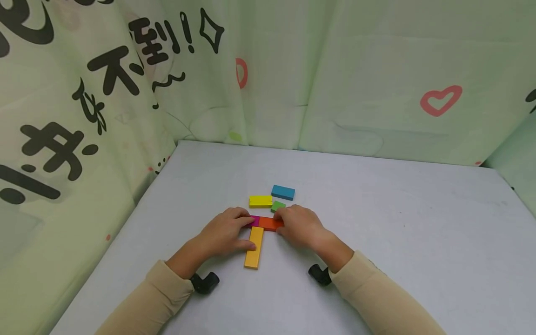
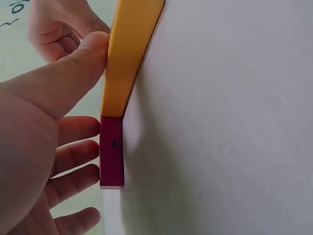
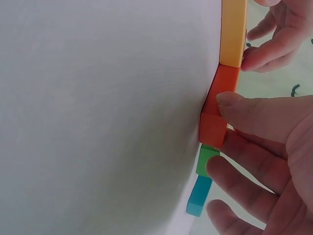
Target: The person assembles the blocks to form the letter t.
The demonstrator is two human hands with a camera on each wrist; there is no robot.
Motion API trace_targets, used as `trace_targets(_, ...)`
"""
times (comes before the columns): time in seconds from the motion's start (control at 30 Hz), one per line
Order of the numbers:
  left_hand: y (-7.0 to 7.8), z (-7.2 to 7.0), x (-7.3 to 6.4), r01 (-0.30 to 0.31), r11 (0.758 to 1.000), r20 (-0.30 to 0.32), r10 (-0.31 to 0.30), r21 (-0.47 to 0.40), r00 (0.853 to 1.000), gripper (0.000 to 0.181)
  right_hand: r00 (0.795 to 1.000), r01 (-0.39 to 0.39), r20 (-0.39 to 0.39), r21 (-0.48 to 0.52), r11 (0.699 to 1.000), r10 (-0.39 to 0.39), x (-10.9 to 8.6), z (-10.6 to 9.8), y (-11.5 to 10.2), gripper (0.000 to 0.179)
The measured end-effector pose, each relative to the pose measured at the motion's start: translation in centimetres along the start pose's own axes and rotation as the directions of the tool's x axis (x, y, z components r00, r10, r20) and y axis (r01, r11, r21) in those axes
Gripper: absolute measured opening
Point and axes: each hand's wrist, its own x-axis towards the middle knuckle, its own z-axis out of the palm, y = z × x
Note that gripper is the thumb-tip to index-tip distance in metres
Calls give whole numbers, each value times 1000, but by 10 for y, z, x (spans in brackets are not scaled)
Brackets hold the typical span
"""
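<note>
A long amber block (image 1: 253,259) lies lengthwise on the table. Its far end meets a row made of a purple block (image 2: 111,154) and an orange-red block (image 1: 267,224) set end to end. With its thumb, my left hand (image 1: 224,232) touches the amber block; its fairly straight fingertips rest on the purple block. My right hand (image 1: 300,226) pinches the right end of the orange-red block between thumb and forefinger. Just beyond that row is a small green block (image 1: 278,205), near the right fingers.
Behind the row lie a yellow block (image 1: 260,202) and a blue block (image 1: 283,192). The table (image 1: 377,242) has a pale cover. A printed curtain (image 1: 368,70) hangs along its back and left sides. Each wrist carries a black camera mount.
</note>
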Motion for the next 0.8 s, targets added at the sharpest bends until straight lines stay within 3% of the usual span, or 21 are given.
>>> trace_targets(0.53, -3, 4, -1, -25, 998, -35, 27, 52, 999, 69, 1000, 16, 3, 19, 1000, -16, 2, 2, 1, 30)
trace_targets(0.8, 2, 3, -2, 8, 1000, -5, -8, 24, 1000, 69, 1000, 17, 3, 15, 1000, -17, 2, 2, 1, 31)
